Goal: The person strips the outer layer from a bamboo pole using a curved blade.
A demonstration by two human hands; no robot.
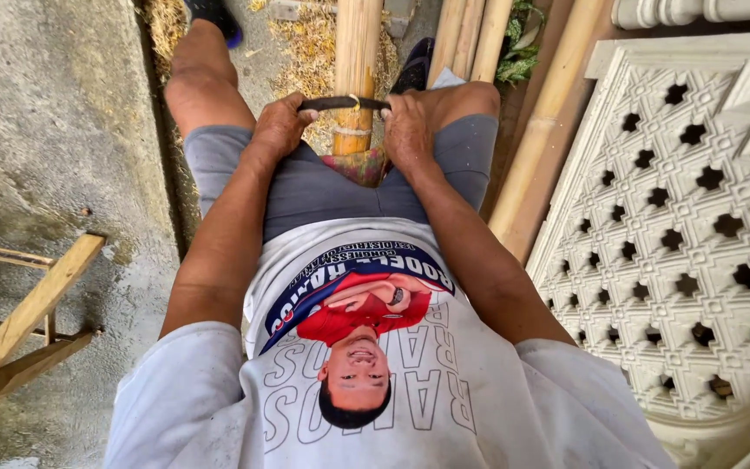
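Observation:
A thick bamboo pole (357, 61) runs away from me between my knees, its near end resting on a patterned cloth (359, 165) in my lap. A dark curved blade (343, 103) lies across the pole. My left hand (278, 126) grips the blade's left end. The blade's right end is gripped by my right hand (408, 126). Both hands rest near my thighs, just above my grey shorts (305, 187).
Several more bamboo poles (540, 130) lie to the right. A white carved lattice panel (679, 234) stands beyond them. A wooden frame (23, 321) sits on the concrete floor (54, 130) at left. Dry shavings (310, 43) litter the ground ahead.

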